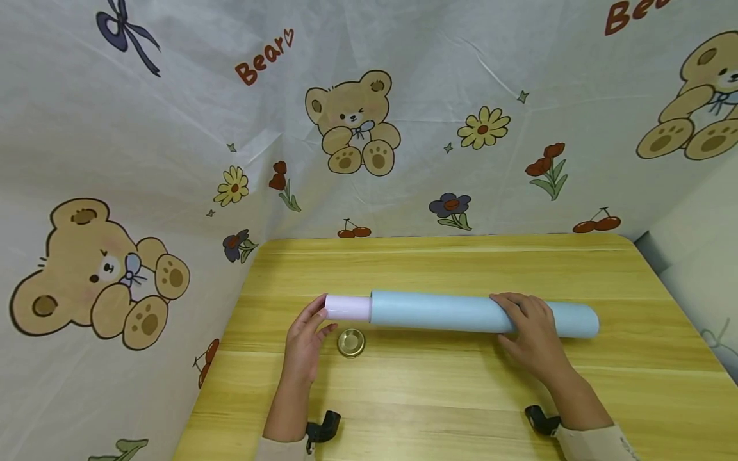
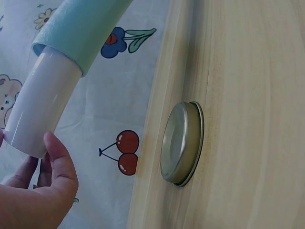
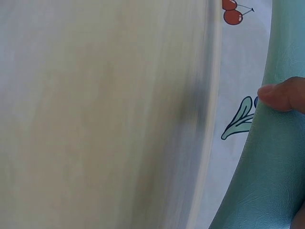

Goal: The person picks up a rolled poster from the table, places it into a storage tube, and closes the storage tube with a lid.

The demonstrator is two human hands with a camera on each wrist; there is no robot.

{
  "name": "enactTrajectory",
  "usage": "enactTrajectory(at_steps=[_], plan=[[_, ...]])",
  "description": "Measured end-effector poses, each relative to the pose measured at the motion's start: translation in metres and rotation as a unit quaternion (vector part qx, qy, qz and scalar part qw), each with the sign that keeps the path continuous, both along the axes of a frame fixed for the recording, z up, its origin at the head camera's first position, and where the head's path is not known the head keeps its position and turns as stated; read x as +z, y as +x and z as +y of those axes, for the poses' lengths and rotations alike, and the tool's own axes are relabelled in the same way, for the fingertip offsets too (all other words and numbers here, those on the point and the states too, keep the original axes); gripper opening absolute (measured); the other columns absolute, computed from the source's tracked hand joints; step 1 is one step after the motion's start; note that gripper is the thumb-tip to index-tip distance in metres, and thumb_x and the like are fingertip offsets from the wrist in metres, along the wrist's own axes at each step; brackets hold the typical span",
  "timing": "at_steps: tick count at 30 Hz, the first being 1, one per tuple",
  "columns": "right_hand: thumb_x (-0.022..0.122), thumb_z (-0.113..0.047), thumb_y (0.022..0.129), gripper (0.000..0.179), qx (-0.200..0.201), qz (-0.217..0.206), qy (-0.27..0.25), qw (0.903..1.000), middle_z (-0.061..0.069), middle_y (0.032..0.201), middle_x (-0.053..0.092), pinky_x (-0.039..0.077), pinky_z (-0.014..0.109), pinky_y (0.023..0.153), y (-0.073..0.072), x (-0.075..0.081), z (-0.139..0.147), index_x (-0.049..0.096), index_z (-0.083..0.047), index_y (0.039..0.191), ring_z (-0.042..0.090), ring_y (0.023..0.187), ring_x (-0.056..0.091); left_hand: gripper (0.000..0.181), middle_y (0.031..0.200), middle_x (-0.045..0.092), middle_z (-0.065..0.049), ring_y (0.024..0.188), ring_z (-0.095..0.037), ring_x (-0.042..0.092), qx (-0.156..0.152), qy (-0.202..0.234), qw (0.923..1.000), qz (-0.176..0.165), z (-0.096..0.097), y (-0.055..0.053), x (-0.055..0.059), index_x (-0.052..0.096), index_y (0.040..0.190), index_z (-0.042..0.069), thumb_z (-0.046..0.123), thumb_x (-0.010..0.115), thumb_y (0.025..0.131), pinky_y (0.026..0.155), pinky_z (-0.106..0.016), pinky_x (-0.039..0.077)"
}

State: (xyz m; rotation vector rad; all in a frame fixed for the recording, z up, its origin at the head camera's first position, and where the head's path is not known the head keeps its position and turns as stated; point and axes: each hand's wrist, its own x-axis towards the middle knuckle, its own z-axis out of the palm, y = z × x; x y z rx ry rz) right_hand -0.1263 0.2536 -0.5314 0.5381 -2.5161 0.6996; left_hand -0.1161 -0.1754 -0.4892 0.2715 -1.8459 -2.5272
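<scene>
A long light-blue tube (image 1: 432, 311) lies crosswise above the table, its surface finely textured in the right wrist view. From its left end sticks out a glossy pale-lilac cylinder (image 1: 348, 308), narrower than the tube. My left hand (image 1: 305, 336) pinches the outer end of this cylinder between thumb and fingers. Toward the tube's right end, my right hand (image 1: 533, 333) grips it, fingers over the top and thumb on the near side. Just right of my left hand, a round gold metal lid (image 1: 351, 342) lies on the table. The tube's inside is hidden.
The wooden table (image 1: 438, 397) ends at the back against a white cloth (image 1: 426, 57) printed with bears and flowers, which also hangs at the left. Black wrist mounts (image 1: 324, 428) sit at both wrists. A pale surface with a thin cord (image 1: 717, 336) stands at the right.
</scene>
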Motion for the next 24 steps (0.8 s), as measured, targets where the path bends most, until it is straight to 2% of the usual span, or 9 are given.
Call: enactTrajectory(at_steps=[8,12,16,24], plan=[[0.096,0.006,0.050,0.096,0.002,0.002,0.003,1.0000,0.016,0.128,0.059,0.030,0.064,0.103,0.0002,-0.0014,-0.0011,0.060,-0.012,0.137,0.039,0.115,0.051,0.045,0.135,0.058,-0.001,0.113,-0.019,0.058,-0.020,-0.017,0.9997,-0.005,0.0015,0.0004,-0.0033,0.055,0.143,0.006,0.019,0.061,0.101,0.098,-0.039,0.052],[0.096,0.006,0.050,0.096,0.002,-0.001,0.004,1.0000,0.016,0.128,0.058,0.030,0.064,0.103,0.0006,-0.0009,-0.0014,0.059,-0.012,0.137,0.039,0.115,0.051,0.044,0.135,0.057,-0.002,0.110,-0.019,0.059,-0.028,-0.027,0.9992,-0.005,0.0022,0.0008,-0.0040,0.056,0.142,0.007,0.019,0.062,0.100,0.095,-0.038,0.052],[0.095,0.006,0.050,0.096,0.002,-0.003,0.005,1.0000,0.016,0.128,0.058,0.029,0.064,0.104,0.0009,-0.0003,-0.0016,0.059,-0.012,0.138,0.040,0.116,0.051,0.045,0.139,0.055,-0.003,0.111,-0.018,0.059,-0.036,-0.037,0.9987,-0.005,0.0030,0.0011,-0.0036,0.055,0.143,0.007,0.018,0.062,0.100,0.097,-0.038,0.052],[0.097,0.006,0.049,0.098,0.000,-0.005,0.006,1.0000,0.015,0.129,0.058,0.030,0.065,0.104,0.0011,-0.0003,-0.0023,0.059,-0.014,0.137,0.039,0.117,0.051,0.050,0.143,0.053,-0.007,0.115,-0.018,0.060,-0.052,-0.054,0.9972,0.001,0.0066,0.0009,-0.0023,0.051,0.146,0.002,0.016,0.062,0.099,0.103,-0.048,0.050]])
